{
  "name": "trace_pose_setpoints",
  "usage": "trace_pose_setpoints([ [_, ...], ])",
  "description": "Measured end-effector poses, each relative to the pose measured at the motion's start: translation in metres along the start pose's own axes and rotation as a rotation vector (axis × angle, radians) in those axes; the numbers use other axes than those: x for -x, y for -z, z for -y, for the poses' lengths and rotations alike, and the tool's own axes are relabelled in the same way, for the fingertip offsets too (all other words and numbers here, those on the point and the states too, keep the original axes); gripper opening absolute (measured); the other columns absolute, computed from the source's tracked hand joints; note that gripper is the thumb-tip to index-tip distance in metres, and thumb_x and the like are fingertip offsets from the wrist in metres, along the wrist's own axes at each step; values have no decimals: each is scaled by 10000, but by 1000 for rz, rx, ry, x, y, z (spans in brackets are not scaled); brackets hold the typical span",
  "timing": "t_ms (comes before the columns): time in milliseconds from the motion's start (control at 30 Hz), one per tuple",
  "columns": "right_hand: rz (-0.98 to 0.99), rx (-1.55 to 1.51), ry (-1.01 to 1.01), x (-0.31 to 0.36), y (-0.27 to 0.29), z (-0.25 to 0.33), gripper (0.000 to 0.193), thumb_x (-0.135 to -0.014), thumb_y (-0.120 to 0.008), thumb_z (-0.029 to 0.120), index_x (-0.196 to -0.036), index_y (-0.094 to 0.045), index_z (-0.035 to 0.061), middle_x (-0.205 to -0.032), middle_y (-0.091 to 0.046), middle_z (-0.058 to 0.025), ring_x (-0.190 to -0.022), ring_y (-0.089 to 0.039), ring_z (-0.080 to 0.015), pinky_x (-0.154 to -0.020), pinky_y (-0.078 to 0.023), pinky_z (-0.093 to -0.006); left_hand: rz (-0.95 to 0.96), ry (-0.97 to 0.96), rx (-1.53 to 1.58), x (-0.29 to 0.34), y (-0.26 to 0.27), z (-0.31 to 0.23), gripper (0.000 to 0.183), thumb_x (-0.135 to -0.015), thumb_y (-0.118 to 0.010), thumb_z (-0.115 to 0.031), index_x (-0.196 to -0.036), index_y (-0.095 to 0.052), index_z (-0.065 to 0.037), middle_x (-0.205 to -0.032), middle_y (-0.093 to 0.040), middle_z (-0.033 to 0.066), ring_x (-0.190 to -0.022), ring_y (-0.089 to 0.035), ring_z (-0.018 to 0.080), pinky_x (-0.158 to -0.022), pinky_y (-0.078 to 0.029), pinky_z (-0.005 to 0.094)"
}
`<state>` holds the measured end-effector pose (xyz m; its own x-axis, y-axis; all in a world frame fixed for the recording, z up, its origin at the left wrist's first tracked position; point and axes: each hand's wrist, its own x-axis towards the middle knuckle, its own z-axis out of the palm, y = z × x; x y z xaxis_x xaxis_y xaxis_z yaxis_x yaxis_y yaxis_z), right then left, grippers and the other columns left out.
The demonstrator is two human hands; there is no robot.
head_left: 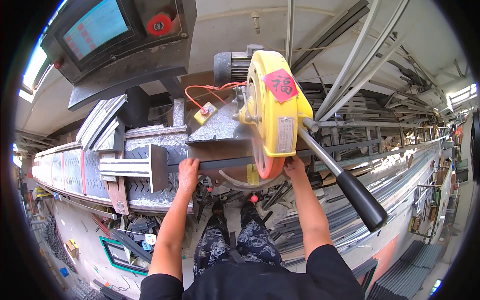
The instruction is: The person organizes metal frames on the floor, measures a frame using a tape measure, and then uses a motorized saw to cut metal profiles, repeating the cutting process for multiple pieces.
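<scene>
A long dark grey bar (227,163) lies crosswise on the saw bench, its left end by an upright stop block (159,168). My left hand (188,175) grips the bar just right of that block, fingers curled over it. Further right, my right hand (295,167) closes on the same bar, close beside the cutting saw's yellow blade guard (275,112); its fingertips are partly hidden. The orange-red lower part of the guard (270,166) hangs in front of the bar between my hands. The saw's lever, with its black grip (361,200), slants down past my right forearm.
A control panel with a lit screen (95,29) and red stop button (159,25) overhangs the upper left. A yellow switch box (205,114) with an orange cable sits behind the bar. A motor (232,67) adjoins the guard. Long metal profiles (345,200) are stacked at right.
</scene>
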<state>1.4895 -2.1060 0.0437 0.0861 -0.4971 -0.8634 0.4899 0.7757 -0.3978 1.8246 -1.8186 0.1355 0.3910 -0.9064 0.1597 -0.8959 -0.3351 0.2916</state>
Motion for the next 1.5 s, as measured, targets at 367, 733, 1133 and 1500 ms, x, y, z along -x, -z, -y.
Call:
trace_pose_setpoints([
  [367, -110, -28, 17, -34, -23, -27, 163, -852, -697, 156, -825, -559, 75, -665, -494, -5, -560, -492, -171, -556, -517, -329, 331, 116, -18, -31, -13, 57, 323, -606, -748, -71, -898, -612, -52, -888, -585, 144, -886, -570, 364, -774, -465, 448],
  [733, 259, 269, 168, 97, 27, -70, 99, -866, -607, 135, -857, -582, 39, -732, -616, -68, -617, -608, -169, -540, -514, -273, 81, 153, -52, -30, -36, 71, 343, -592, -751, -27, -896, -593, -16, -896, -567, 169, -904, -542, 374, -805, -442, 450],
  [1133, -55, 258, 83, 230, 129, -125, 148, -894, -588, 121, -986, -611, 7, -855, -658, -87, -761, -652, -184, -621, -533, -286, 222, 110, 84, -36, -21, 81, 403, -597, -815, -152, -902, -603, 5, -964, -559, 188, -945, -526, 376, -834, -452, 439],
  [1500, 92, 507, 867, 379, 11, 17, 121, -918, -550, 100, -971, -607, 7, -879, -643, -84, -770, -603, -144, -677, -496, -272, 34, 113, 21, -30, -44, 92, 276, -616, -782, -134, -809, -619, -23, -868, -591, 154, -891, -561, 349, -791, -464, 443],
])
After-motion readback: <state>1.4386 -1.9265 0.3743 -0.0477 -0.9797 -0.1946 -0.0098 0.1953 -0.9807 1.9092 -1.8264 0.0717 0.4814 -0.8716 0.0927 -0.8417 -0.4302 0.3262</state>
